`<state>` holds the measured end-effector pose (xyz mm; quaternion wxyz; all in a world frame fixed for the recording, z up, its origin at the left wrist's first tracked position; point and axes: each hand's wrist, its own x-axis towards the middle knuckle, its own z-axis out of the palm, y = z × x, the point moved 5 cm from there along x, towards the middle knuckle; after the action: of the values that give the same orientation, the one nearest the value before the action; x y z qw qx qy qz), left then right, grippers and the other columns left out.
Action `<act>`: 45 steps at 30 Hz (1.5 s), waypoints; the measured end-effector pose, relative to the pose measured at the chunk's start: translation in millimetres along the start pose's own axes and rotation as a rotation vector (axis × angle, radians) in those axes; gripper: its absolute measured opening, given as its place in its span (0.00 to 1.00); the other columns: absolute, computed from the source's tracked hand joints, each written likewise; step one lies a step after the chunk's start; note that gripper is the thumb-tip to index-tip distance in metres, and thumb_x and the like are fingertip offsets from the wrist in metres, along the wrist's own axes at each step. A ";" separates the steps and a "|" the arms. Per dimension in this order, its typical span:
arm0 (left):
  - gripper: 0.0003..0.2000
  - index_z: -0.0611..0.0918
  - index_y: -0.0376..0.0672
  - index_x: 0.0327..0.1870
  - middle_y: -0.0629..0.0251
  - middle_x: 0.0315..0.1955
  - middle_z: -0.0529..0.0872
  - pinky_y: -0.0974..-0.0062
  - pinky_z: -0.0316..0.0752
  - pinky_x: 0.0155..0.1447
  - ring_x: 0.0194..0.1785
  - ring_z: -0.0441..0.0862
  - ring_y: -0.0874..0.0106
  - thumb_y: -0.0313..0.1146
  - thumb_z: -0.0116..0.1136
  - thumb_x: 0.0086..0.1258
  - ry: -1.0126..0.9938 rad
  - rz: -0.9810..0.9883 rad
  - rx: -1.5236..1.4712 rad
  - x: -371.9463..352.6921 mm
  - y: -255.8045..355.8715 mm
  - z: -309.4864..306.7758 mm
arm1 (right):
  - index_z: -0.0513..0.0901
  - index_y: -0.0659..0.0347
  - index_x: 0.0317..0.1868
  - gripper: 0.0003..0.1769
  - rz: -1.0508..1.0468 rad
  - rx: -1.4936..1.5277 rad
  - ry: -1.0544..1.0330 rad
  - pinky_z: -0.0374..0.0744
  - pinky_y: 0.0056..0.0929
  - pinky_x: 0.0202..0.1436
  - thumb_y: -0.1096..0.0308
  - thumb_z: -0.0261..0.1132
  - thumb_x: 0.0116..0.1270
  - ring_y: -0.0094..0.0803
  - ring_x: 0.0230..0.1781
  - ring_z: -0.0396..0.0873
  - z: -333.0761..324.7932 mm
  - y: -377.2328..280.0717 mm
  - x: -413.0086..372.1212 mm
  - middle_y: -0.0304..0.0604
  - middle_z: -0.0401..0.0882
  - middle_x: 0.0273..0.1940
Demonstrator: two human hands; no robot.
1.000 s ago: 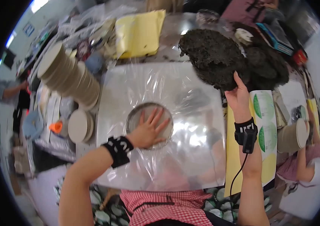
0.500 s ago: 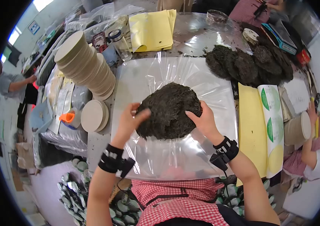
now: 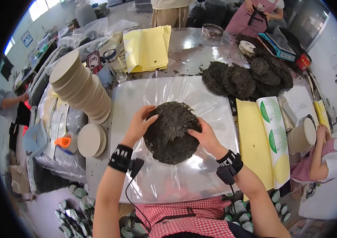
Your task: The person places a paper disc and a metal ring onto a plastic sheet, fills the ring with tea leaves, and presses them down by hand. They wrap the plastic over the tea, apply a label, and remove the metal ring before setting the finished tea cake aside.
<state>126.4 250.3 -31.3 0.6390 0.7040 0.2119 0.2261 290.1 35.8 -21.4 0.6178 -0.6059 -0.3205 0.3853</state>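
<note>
A round dark cake of dried seaweed (image 3: 171,137), rough and ragged on top, is between my hands above the clear plastic sheet (image 3: 212,170). My left hand (image 3: 140,125) grips its upper left edge, thumb on top and fingers at the rim. On the right edge, my right hand (image 3: 207,137) has its thumb pressed on the upper face; its other fingers are partly hidden under the cake. Toward the back right lies a pile of similar seaweed cakes (image 3: 244,81).
At left stand a tall stack of beige discs (image 3: 79,85) and a shorter one (image 3: 91,141), near a glass jar (image 3: 115,65). Yellow sheets (image 3: 146,49) lie behind; printed label sheets (image 3: 273,135) lie right. A co-worker (image 3: 327,158) sits at the right.
The cake's outline has become rounder and a torn-looking layer now shows across its face. My hands still hold it at both sides. The camera view has shifted slightly.
</note>
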 end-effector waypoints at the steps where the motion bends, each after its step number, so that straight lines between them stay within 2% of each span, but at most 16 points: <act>1: 0.28 0.75 0.37 0.69 0.61 0.58 0.84 0.70 0.72 0.69 0.62 0.80 0.71 0.30 0.70 0.69 -0.006 -0.056 -0.068 -11.4 14.7 2.0 | 0.71 0.71 0.68 0.29 0.025 0.022 0.000 0.76 0.32 0.66 0.75 0.68 0.68 0.33 0.59 0.79 -0.7 -1.0 0.0 0.48 0.81 0.58; 7: 0.32 0.72 0.39 0.73 0.60 0.62 0.82 0.69 0.70 0.71 0.65 0.78 0.70 0.25 0.69 0.67 0.160 0.119 0.254 -51.2 49.1 3.2 | 0.70 0.69 0.68 0.29 0.045 0.170 -0.107 0.80 0.35 0.59 0.74 0.67 0.69 0.37 0.51 0.84 14.7 -22.8 8.0 0.49 0.84 0.53; 10: 0.32 0.71 0.38 0.74 0.58 0.63 0.81 0.70 0.72 0.70 0.64 0.80 0.69 0.23 0.68 0.67 0.310 0.136 0.409 -65.5 26.7 5.5 | 0.69 0.68 0.69 0.30 -0.252 -0.475 0.077 0.80 0.36 0.57 0.73 0.67 0.69 0.43 0.50 0.86 14.5 -5.6 10.1 0.56 0.85 0.49; 12: 0.32 0.70 0.37 0.74 0.58 0.62 0.81 0.70 0.74 0.68 0.63 0.80 0.69 0.23 0.67 0.68 0.376 0.132 0.390 -69.7 29.6 3.2 | 0.69 0.65 0.70 0.32 -0.235 -0.504 0.133 0.80 0.38 0.57 0.73 0.68 0.67 0.49 0.51 0.85 11.0 -14.4 9.7 0.59 0.85 0.48; 14: 0.24 0.74 0.33 0.63 0.59 0.51 0.84 0.72 0.78 0.59 0.54 0.83 0.71 0.25 0.69 0.69 0.514 0.051 0.145 -75.9 45.7 -7.4 | 0.69 0.63 0.70 0.32 -0.062 -0.414 0.183 0.80 0.39 0.57 0.73 0.69 0.67 0.50 0.51 0.85 8.0 -14.2 -5.3 0.58 0.85 0.49; 16: 0.20 0.76 0.32 0.55 0.60 0.41 0.83 0.72 0.78 0.52 0.45 0.82 0.71 0.25 0.71 0.66 0.522 -0.014 0.176 -81.1 18.6 -11.1 | 0.71 0.62 0.69 0.31 -0.166 -0.409 0.220 0.80 0.39 0.57 0.73 0.69 0.66 0.50 0.52 0.85 8.9 -12.7 -5.0 0.57 0.85 0.50; 18: 0.20 0.75 0.34 0.54 0.62 0.38 0.81 0.73 0.76 0.48 0.42 0.79 0.73 0.25 0.71 0.66 0.596 -0.080 0.220 -87.8 -24.7 -8.4 | 0.72 0.62 0.68 0.30 -0.245 -0.462 0.244 0.80 0.39 0.58 0.73 0.68 0.66 0.49 0.52 0.85 14.4 -26.1 -9.1 0.57 0.85 0.50; 20: 0.27 0.71 0.39 0.66 0.65 0.37 0.80 0.76 0.75 0.45 0.39 0.77 0.76 0.22 0.67 0.66 0.569 -0.058 0.004 -96.0 20.5 0.1 | 0.72 0.62 0.67 0.28 -0.220 -0.381 0.225 0.80 0.39 0.58 0.72 0.68 0.67 0.49 0.53 0.84 13.0 -24.7 -12.1 0.56 0.84 0.52; 22: 0.33 0.66 0.41 0.76 0.60 0.47 0.84 0.77 0.78 0.53 0.49 0.83 0.74 0.20 0.60 0.69 0.511 -0.022 -0.247 -96.3 55.4 7.8 | 0.72 0.62 0.66 0.28 -0.225 -0.360 0.262 0.80 0.39 0.60 0.71 0.69 0.67 0.47 0.55 0.84 10.5 -21.7 -18.1 0.54 0.83 0.54; 24: 0.26 0.77 0.39 0.69 0.55 0.60 0.83 0.69 0.72 0.69 0.64 0.79 0.65 0.22 0.61 0.67 0.506 0.095 0.074 -90.2 34.7 1.4 | 0.72 0.61 0.66 0.29 -0.155 -0.333 0.285 0.81 0.36 0.57 0.70 0.71 0.66 0.43 0.52 0.85 7.1 -2.1 -16.9 0.54 0.84 0.50; 26: 0.19 0.86 0.41 0.60 0.54 0.47 0.84 0.67 0.73 0.63 0.53 0.81 0.58 0.26 0.63 0.66 0.468 0.035 0.565 -91.8 8.7 8.3 | 0.71 0.61 0.65 0.29 -0.046 -0.291 0.286 0.81 0.35 0.50 0.69 0.72 0.65 0.38 0.43 0.85 7.6 -10.7 -21.9 0.51 0.85 0.43; 27: 0.19 0.87 0.43 0.58 0.57 0.42 0.82 0.68 0.73 0.58 0.48 0.80 0.62 0.27 0.64 0.65 0.544 0.133 0.491 -96.3 25.1 10.4 | 0.70 0.60 0.66 0.31 -0.157 -0.313 0.261 0.82 0.35 0.49 0.68 0.72 0.66 0.36 0.43 0.85 4.4 -20.1 -24.9 0.50 0.85 0.43; 33: 0.18 0.83 0.39 0.61 0.49 0.52 0.86 0.62 0.74 0.65 0.55 0.81 0.53 0.31 0.64 0.71 0.463 0.076 -0.197 -99.4 67.4 22.3 | 0.70 0.59 0.67 0.34 -0.112 0.144 0.220 0.82 0.30 0.51 0.69 0.75 0.64 0.29 0.46 0.84 6.1 3.3 -21.1 0.48 0.85 0.47; 34: 0.18 0.83 0.39 0.61 0.50 0.52 0.86 0.61 0.73 0.66 0.56 0.81 0.53 0.31 0.65 0.71 0.459 0.089 0.065 -101.1 60.3 21.8 | 0.72 0.60 0.67 0.32 -0.163 -0.257 0.300 0.81 0.30 0.51 0.69 0.75 0.64 0.29 0.46 0.84 6.7 -8.0 -26.3 0.47 0.85 0.49; 36: 0.18 0.83 0.39 0.60 0.51 0.51 0.85 0.59 0.73 0.66 0.57 0.80 0.53 0.32 0.66 0.71 0.452 0.117 0.597 -103.5 38.4 18.3 | 0.72 0.61 0.66 0.28 -0.303 -0.298 0.380 0.81 0.45 0.57 0.67 0.70 0.68 0.60 0.55 0.82 17.2 -14.0 -34.7 0.58 0.84 0.53; 45: 0.18 0.84 0.39 0.58 0.52 0.53 0.84 0.57 0.72 0.66 0.60 0.78 0.53 0.35 0.67 0.70 0.525 0.139 0.520 -104.3 8.9 15.6 | 0.73 0.61 0.64 0.28 -0.349 -0.312 0.409 0.82 0.45 0.54 0.65 0.71 0.67 0.58 0.54 0.84 20.4 -29.8 -37.1 0.61 0.84 0.51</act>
<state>51.4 175.7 -28.7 0.3458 0.7736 0.3705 0.3805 256.6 15.0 12.1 0.6258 -0.6942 -0.3442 0.0895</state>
